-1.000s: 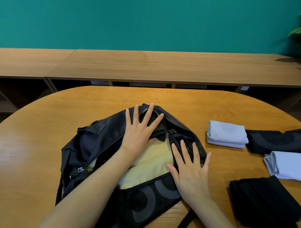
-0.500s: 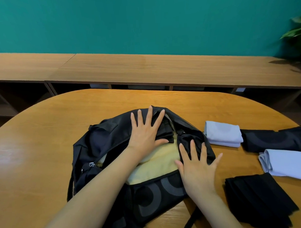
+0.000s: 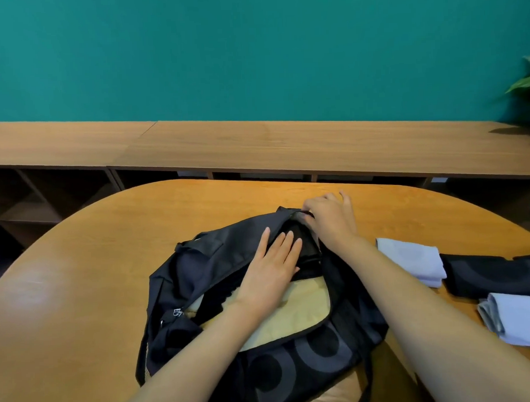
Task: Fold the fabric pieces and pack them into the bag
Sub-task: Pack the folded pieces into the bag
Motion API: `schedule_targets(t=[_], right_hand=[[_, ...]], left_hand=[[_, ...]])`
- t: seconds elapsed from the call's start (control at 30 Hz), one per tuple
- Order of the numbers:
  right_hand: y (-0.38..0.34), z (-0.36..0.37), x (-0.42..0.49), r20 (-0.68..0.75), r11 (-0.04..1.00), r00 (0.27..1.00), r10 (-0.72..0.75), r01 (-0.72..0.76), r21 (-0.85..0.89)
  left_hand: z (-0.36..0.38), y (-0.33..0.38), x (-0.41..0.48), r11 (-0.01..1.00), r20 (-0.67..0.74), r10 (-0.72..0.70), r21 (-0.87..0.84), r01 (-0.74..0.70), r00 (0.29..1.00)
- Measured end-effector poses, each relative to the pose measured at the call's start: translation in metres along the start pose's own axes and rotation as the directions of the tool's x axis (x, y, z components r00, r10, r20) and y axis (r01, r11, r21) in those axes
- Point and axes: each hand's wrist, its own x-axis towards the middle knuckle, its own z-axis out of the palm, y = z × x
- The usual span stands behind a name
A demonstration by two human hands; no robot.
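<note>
**A:** Where's the bag?

**B:** The bag [image 3: 206, 263] lies slumped mid-desk [image 3: 80, 282]. Its mouth gapes, and a pale yellow piece [image 3: 300, 314] is already inside.

**A:** And the hands?

**B:** The left grip [image 3: 272, 269] lies flat, fingers straight, pressing on dark cloth at the mouth and holding nothing. The right grip [image 3: 329, 218] is at the bag's 12 o'clock, fingers curled, pinching the far rim. Whether a zip pull sits between them, I can't tell.

**A:** What's unpacked?

**B:** At the bag's 3 o'clock, just beside it, is a folded light blue piece [image 3: 410, 262]. Past that is a dark patterned piece [image 3: 485, 277]. At 4 o'clock there's a second light blue piece [image 3: 517, 321].

**A:** How will they handle?

**B:** Light, soft and floppy, I'd judge. Lifted by one corner, the folds would likely fall open. Better to take each piece across its folded edge, thumb on top and fingers beneath, so the layers stay together. The bag looks limp too, so one hand should probably lift the rim while the other feeds a piece in.
</note>
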Motion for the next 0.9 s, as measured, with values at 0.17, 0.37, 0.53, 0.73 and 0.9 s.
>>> schedule_targets(t=[0.17,0.37,0.53,0.73,0.9], right_hand=[[0.0,-0.037,0.021,-0.33,0.995,0.939,-0.095,0.095,-0.016],[-0.007,-0.047,0.018,-0.311,0.973,0.925,-0.221,0.188,-0.131],[0.007,-0.035,-0.01,-0.271,0.963,0.925,-0.268,0.251,-0.097],[-0.005,-0.005,-0.048,-0.021,0.946,0.96,-0.278,0.27,-0.18],[-0.009,0.023,-0.046,0.12,0.887,0.908,-0.402,0.419,-0.194]], left_hand=[[0.0,-0.005,0.0,0.995,0.004,0.065,0.072,-0.065,0.998],[-0.009,-0.005,0.0,0.99,-0.254,0.13,0.085,-0.112,0.958],[-0.028,-0.054,-0.011,0.979,-0.32,-0.168,0.057,0.196,0.932],[-0.015,-0.091,-0.039,1.0,0.006,-0.017,-0.003,0.017,1.0],[-0.01,-0.089,-0.054,0.998,0.106,0.062,0.014,-0.064,0.992]])
